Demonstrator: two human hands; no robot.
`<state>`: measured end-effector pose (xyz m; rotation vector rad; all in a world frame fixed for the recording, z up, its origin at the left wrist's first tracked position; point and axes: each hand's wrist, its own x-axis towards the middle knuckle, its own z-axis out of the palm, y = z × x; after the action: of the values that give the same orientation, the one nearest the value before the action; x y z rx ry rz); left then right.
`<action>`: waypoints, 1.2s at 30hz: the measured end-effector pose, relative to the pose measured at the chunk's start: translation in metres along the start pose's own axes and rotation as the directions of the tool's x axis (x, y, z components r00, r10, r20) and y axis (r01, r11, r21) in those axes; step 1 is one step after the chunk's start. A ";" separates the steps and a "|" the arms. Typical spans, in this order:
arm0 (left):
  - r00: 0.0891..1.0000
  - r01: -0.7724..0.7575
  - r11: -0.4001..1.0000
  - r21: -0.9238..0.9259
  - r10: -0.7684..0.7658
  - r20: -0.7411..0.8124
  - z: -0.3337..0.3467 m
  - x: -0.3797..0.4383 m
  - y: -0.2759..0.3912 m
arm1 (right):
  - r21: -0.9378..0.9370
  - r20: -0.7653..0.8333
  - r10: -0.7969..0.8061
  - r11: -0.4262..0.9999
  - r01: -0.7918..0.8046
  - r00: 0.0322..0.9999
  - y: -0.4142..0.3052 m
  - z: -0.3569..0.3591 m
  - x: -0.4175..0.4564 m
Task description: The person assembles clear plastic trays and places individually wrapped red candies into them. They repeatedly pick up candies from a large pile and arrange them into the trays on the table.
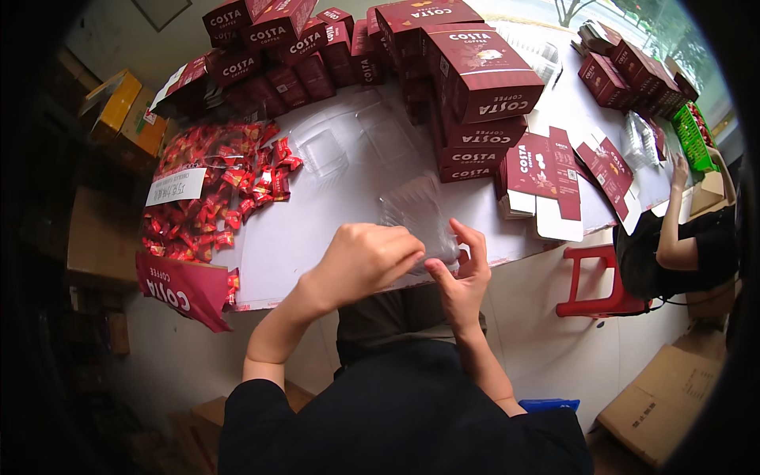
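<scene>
Over the table's near edge, my left hand (380,255) has its fingers curled in front of a stack of clear plastic trays (412,205). Whether its fingertips pinch anything is hidden. At the near right corner of those trays is my right hand (466,276), thumb in front and fingers along the side, with the corner between them. Further back lie more clear plastic trays (356,136), flat on the table. To the left, many red-wrapped candies (261,184) spill beside a large clear bag of the same candies (202,178).
Maroon Costa boxes (481,71) are piled at the back. Flattened cartons (540,172) lie on the right of the white table (285,249). A red Costa pouch (184,291) overhangs the left edge. At the right are a red stool (588,285), a co-worker's arm (677,214) and a green basket (692,136).
</scene>
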<state>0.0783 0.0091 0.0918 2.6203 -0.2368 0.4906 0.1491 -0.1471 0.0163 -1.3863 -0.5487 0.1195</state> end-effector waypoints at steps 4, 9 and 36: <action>0.979 -0.005 0.966 0.259 0.058 -0.197 0.008 -0.005 0.019 | 0.072 0.029 0.070 0.995 -0.072 0.997 -0.016 0.005 0.007; 0.935 0.097 0.991 0.098 -0.057 -0.350 0.005 -0.020 0.010 | 0.016 0.099 0.068 0.997 -0.070 0.993 -0.010 0.011 0.014; 0.928 0.226 0.940 0.254 -0.129 -0.350 -0.033 -0.051 -0.038 | 0.233 0.036 0.120 0.964 -0.125 0.992 -0.008 0.000 0.002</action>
<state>0.0309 0.0620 0.0840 2.7459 0.1996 0.9476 0.1487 -0.1480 0.0245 -1.1879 -0.4507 0.2915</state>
